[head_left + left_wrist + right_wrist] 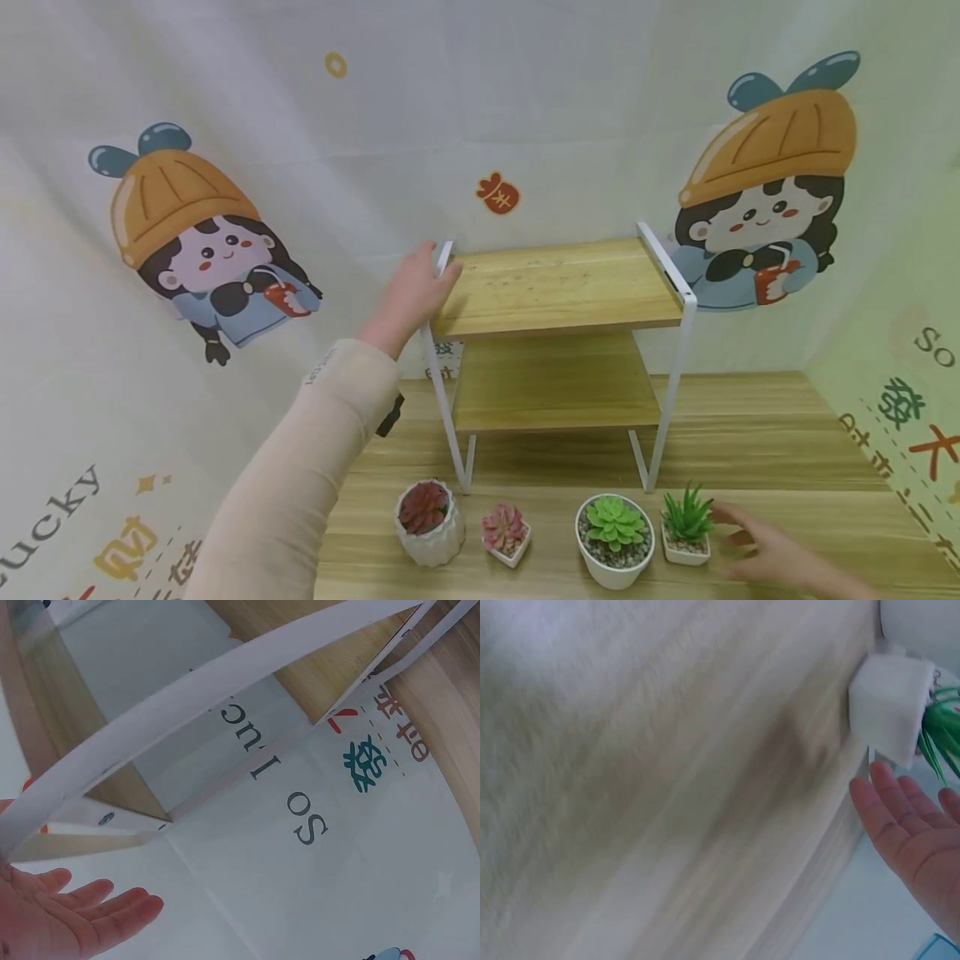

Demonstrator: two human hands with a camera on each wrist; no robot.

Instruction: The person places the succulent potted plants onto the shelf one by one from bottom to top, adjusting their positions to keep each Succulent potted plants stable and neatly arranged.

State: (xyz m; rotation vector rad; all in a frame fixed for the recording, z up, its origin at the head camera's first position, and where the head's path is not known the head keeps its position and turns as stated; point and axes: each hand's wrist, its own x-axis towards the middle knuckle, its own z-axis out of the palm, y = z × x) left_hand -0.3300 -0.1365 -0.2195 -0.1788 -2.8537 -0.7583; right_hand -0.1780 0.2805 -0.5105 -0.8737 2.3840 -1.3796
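Observation:
A two-tier wooden shelf [558, 279] with a white metal frame stands at the back of the table. At the upper left corner of its frame is my left hand [418, 287]; the left wrist view shows its fingers [112, 907] extended beside the white bar. Low on the right, my right hand [768, 550] reaches toward a spiky green succulent [686, 517] in a small white square pot [889, 705]. Its fingers are spread and relaxed, fingertips right by the pot, palm holding nothing.
Left of the spiky plant stand a green rosette succulent [615, 523] in a round white pot, a pink succulent [504, 527] in a small square pot and a dark red succulent [424, 508] in a ribbed white pot. A printed cloth [390, 167] hangs behind the wooden table [757, 433].

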